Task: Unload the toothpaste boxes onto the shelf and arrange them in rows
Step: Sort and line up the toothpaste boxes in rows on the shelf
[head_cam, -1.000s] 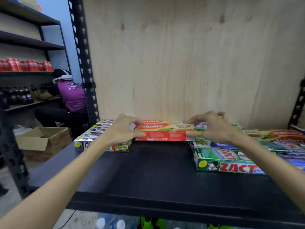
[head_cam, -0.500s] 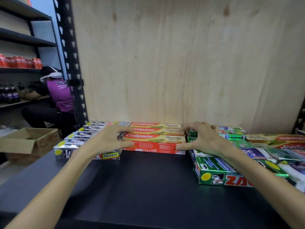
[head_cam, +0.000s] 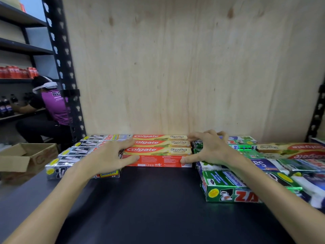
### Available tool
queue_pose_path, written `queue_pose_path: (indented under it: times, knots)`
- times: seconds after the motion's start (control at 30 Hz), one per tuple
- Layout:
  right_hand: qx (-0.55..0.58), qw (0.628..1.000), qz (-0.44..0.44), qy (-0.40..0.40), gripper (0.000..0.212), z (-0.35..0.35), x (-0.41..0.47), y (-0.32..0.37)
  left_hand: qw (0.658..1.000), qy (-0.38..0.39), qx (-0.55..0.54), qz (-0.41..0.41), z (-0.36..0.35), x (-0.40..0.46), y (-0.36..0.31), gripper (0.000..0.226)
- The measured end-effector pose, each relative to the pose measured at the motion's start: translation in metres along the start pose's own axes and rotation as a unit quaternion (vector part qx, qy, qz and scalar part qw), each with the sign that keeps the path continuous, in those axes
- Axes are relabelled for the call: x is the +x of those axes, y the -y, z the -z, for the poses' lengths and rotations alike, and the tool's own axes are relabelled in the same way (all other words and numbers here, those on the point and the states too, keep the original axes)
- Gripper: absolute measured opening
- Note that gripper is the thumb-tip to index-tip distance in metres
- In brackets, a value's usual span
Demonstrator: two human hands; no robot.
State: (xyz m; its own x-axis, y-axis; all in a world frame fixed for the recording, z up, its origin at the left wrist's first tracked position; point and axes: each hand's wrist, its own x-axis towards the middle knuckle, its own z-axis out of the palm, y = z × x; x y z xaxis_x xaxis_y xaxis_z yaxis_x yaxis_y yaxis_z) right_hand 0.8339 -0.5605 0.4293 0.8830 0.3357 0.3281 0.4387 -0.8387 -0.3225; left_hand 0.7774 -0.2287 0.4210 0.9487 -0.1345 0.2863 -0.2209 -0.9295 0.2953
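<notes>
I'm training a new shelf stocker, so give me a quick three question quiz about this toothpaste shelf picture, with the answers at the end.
1. True or false: both hands are on the ends of the Colgate boxes.
2. Which group lies left of them? A) green Zact boxes B) silver Zact Smokers boxes C) soda cans
3. Fill in: the Colgate tops show ___ boxes lined up front to back.

Key:
1. True. The left hand is at the left end, the right hand at the right end.
2. B. The green Zact boxes lie to the right, on the black shelf.
3. Three.
</notes>
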Motion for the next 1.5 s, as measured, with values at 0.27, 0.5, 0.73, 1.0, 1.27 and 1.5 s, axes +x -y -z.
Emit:
queue_pose_path:
  times: [0.27,0.5,0.73,1.0,1.27,1.5]
  knots:
    - [-0.006,0.998,-0.028,0.053,0.112,-0.001,0.007,-0.004,1.000,0.002,0.002,0.004,0.001,-0.002,-0.001,0.081]
    - [-0.053,0.990,0.010,0.132,0.094,0.014,0.027,0.009,1.000,0.026,-0.016,-0.008,0.005,-0.002,0.008,0.113]
    - [-0.012,0.994,0.027,0.104,0.071,0.008,0.025,0.000,0.999,0.035,-0.008,-0.020,0.001,-0.004,0.008,0.107]
    - [-0.025,0.994,0.059,0.093,0.087,0.011,0.024,0.007,0.999,0.028,0.013,-0.025,-0.001,-0.002,0.008,0.081]
    - [-0.008,0.992,0.070,0.105,0.087,0.010,0.021,0.006,0.999,0.037,0.018,-0.028,-0.001,-0.001,0.011,0.081]
    - [-0.039,0.994,0.038,0.097,0.115,0.010,0.007,0.018,1.000,-0.009,-0.003,-0.029,-0.002,-0.007,0.005,0.087]
